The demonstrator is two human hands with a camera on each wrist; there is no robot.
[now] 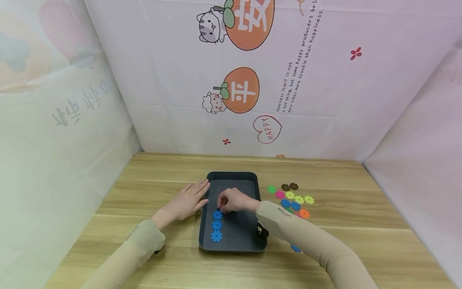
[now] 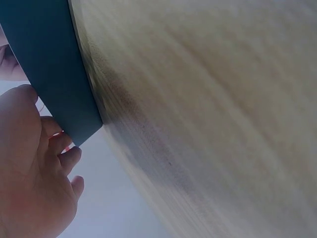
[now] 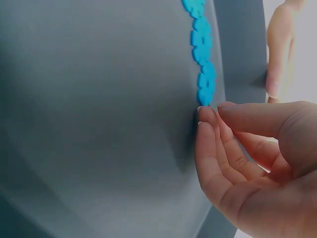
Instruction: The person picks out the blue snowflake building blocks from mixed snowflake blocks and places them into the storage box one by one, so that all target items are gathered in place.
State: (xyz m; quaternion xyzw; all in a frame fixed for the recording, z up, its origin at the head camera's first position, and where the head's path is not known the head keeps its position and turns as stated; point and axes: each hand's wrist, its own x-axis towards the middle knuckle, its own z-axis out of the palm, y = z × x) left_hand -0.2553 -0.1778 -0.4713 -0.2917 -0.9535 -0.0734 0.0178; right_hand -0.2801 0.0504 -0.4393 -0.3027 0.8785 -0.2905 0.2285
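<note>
While the left hand (image 1: 185,202) lies flat on the wooden table (image 1: 144,192), its straight fingers (image 2: 59,148) are spread against the left wall of the dark tray (image 1: 232,176), so the tray is steadied from that side. Just right of those fingers, inside the tray, a row of three blue flower discs (image 1: 216,226) is laid end to end. The right hand (image 1: 234,200) is curled over the far end of the row; in the right wrist view its fingertips (image 3: 208,116) are drawn together with the thumb at the topmost disc (image 3: 205,94), touching its edge. Whether that disc is truly pinched or only nudged cannot be told.

The step appears to be the seating of a disc in line. It would be done well if the disc were kept flat, its notches meshed with the neighbour's, and pressure given lightly so that the row is not skewed; the tray should be held firm meanwhile.

Farther right of the fingers, loose discs (image 1: 292,198) in green, brown, pink, yellow, blue and orange lie on the table.

On the backdrop, "HAPPY" (image 1: 268,129) is read inside a heart, and a slanted line (image 1: 288,86) begins "Happiness itself is not a bad thing". Small lettering on the right sleeve (image 1: 285,214) is too small to read.
</note>
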